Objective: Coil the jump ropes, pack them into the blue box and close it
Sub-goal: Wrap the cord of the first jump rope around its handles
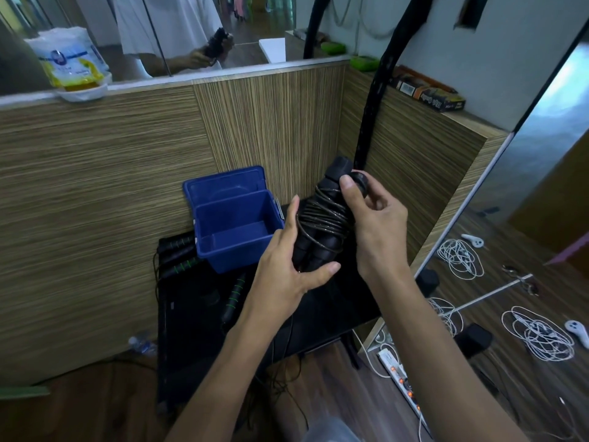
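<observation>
Very little writing here can be made out. The flat dark carton (428, 94) on the ledge at the far right carries pale lettering, too warped to read, and the white-and-yellow plastic pack (68, 63) on the far left ledge has a blue emblem whose words are blurred.

Both hands are up over the black table (318, 314), working one coiled jump rope (322, 218). Its two black handles lie side by side, tilted with their caps pointing up and away, and the thin dark cord is wound round them in several loops. The left hand (287, 266) cups the lower end of the bundle, fingers laid fairly straight along its left side and the thumb stretched across underneath. The right hand (373, 215) pinches the upper end, thumb pressed against the top of a handle and the other fingers curled round behind.

The blue box (236, 231) stands on the far part of the table, just left of the held bundle, its hinged lid tipped back against the striped wood panel (95, 193) and its inside bare. More jump ropes with green-ringed handles (181, 253) lie loose on the table, to the left of the box and nearer, below it.

On the floor to the right, white cables (460, 256) lie in tangles near a white power strip (398, 374).
</observation>
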